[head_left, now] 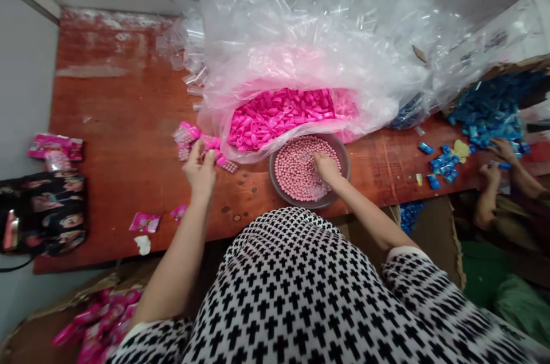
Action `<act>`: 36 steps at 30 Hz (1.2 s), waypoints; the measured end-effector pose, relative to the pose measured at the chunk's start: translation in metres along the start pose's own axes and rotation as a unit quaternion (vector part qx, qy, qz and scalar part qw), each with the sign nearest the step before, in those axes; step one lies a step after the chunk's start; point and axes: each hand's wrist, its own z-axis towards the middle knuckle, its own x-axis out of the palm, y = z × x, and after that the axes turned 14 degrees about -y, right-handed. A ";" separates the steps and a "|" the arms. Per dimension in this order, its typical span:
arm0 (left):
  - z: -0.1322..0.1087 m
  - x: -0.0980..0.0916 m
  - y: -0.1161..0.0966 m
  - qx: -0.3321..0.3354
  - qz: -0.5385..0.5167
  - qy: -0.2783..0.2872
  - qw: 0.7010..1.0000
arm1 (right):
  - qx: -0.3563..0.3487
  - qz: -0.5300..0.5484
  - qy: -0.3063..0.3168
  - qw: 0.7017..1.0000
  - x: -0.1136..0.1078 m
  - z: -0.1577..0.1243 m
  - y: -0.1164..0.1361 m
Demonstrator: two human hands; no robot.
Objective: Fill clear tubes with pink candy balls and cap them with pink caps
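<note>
My right hand (327,170) reaches into a grey bowl (346,172) of small pink beads (292,172). Its fingers are closed at what looks like a clear plastic container (306,157), partly lost among the beads. Another clear piece (318,191) lies near the bowl's front rim. My left hand (201,172) is over the table, thumb and forefinger apart, close beside a cluster of clear containers (183,140) filled with beads and topped with bright pink caps. Whether its fingertips touch one is unclear. Behind the bowl, a large plastic bag (275,66) lies open on loose pink caps (279,117).
Clear empty containers (195,74) lie behind the cluster. Pink packets (145,222) and a dark patterned bag (55,209) sit at left; a carton of pink packets (103,318) is below. At right, another person's hands (498,160) work beside blue pieces (444,163).
</note>
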 end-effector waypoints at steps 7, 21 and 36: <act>-0.079 0.086 -0.007 -0.011 0.060 0.119 0.991 | -0.122 -0.072 0.008 0.990 0.014 0.031 0.003; -0.110 0.151 0.001 -0.257 -0.141 0.169 0.941 | 0.141 0.614 -0.094 0.771 0.021 -0.003 0.014; -0.091 0.109 0.011 -0.153 -0.041 0.120 0.980 | -0.116 0.177 0.071 0.975 0.059 0.029 0.016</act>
